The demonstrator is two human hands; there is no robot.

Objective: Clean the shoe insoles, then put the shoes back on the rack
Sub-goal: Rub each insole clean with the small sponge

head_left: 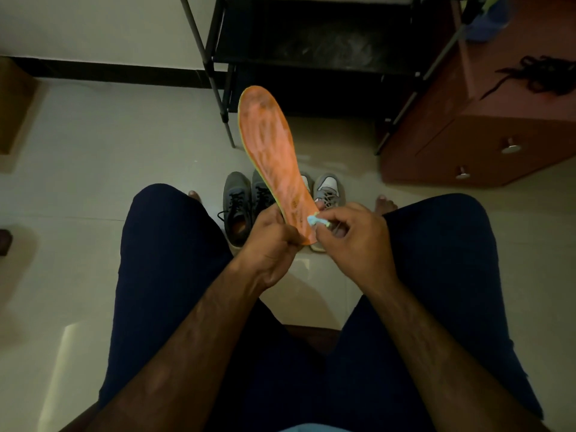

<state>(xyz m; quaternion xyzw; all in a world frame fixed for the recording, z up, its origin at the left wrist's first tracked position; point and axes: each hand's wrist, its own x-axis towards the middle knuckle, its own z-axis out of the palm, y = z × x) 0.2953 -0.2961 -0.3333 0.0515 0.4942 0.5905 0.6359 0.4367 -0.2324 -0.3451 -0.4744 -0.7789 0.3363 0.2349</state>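
1. Dark blue shorts [162, 260] cover both thighs of a seated person, and two bare forearms reach forward between the knees.
2. Left hand [271, 241]: the fingers are curled round the heel end of an orange insole [271, 145], gripping it from its left edge.
3. Right hand [358, 238]: thumb and fingertips pinch a small pale blue wad [314, 220], pressed against the insole's face near the heel. It may be a cloth or a wipe; the light is too dim to tell.
4. The insole is held in the air above the shoes, tilted away from the body, with its toe end pointing toward the rack and its printed face toward the camera.
5. A dark grey pair of shoes [238, 207] stands on the pale tiled floor [93, 182] just beyond the hands, partly hidden by the insole.
6. A light grey pair [330, 190] stands just to the right of them, partly hidden by the insole and the right hand.
7. Bare toes show on either side of the shoes.
8. A black shoe rack [265, 35] stands ahead against the wall; its nearest shelf looks dusty.
9. A reddish-brown drawer cabinet [498, 129] with round metal knobs [510, 147] stands right of the rack, with a tangle of black cord [542, 76] on top.
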